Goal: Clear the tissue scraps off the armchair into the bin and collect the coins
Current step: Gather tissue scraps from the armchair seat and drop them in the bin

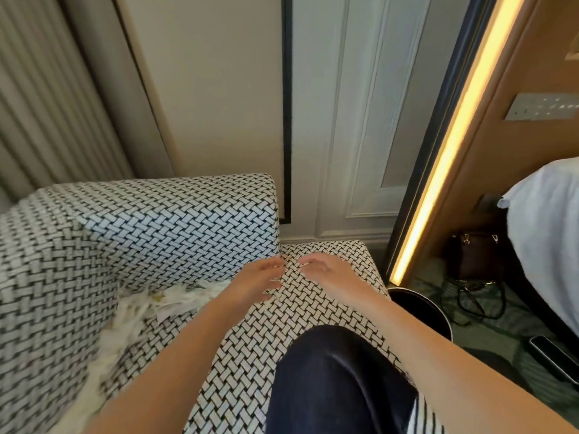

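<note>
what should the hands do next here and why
Probably sweep the left hand leftward onto the tissue scraps and gather them. It and the right hand look open and empty over bare seat fabric, while the scraps lie piled along the seat's left side. The bin stands on the floor right of the armchair.

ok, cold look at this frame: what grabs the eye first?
The black-and-white woven armchair fills the lower left, with white tissue scraps strewn along its seat. The left hand and right hand reach side by side over the seat, holding nothing. At right a glowing light strip runs up the wall, with the dark bin below it, beside the chair.
</note>
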`<state>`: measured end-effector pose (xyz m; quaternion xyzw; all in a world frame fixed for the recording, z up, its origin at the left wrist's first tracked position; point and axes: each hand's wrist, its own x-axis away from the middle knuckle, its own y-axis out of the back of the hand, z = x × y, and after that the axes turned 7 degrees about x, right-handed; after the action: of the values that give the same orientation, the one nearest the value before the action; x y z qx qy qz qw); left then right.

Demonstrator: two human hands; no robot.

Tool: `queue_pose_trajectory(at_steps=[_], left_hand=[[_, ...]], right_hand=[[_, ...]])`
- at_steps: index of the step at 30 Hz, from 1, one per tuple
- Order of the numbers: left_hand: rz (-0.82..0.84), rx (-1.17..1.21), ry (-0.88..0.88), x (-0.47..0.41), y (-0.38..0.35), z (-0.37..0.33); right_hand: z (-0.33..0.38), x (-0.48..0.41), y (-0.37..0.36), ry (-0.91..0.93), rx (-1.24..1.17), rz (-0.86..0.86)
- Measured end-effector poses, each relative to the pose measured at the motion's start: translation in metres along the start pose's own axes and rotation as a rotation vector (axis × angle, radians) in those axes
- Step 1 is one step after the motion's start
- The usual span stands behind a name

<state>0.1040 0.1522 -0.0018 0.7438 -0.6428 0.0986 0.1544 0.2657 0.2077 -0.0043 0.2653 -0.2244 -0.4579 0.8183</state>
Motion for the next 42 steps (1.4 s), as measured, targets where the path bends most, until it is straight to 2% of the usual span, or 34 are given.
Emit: queue_pose_trajectory(at_steps=[10,12,15,21,25,32,38,42], left_hand=[[-0.245,0.082,0.103,-0.010,0.097,0.039],[-0.268,0.059,0.107,-0.015,0.103,0.049],[-0.312,0.081,0.142,-0.020,0.103,0.063],[-0.375,0.114,0.211,-0.027,0.099,0.085],[-0.401,0.141,0.236,-0.024,0.098,0.091],[-0.425,0.151,0.241,-0.017,0.098,0.097],[-0.489,0.148,0.245,-0.010,0.097,0.105],[-0.557,0.063,0.166,-0.014,0.090,0.108]], right_hand=[[0.055,-0.066,-0.093,0.074,0.198,0.291],[0.053,-0.079,-0.111,0.095,0.241,0.313],[0.042,-0.092,-0.135,0.178,0.438,0.391],[-0.001,-0.102,-0.164,0.122,0.623,0.385],[-0.017,-0.089,-0.167,0.184,0.587,0.336],[-0.008,-0.079,-0.160,0.226,0.355,0.304],[0.000,-0.076,-0.152,0.170,0.107,0.079],[0.004,-0.071,-0.140,0.141,-0.006,-0.048]])
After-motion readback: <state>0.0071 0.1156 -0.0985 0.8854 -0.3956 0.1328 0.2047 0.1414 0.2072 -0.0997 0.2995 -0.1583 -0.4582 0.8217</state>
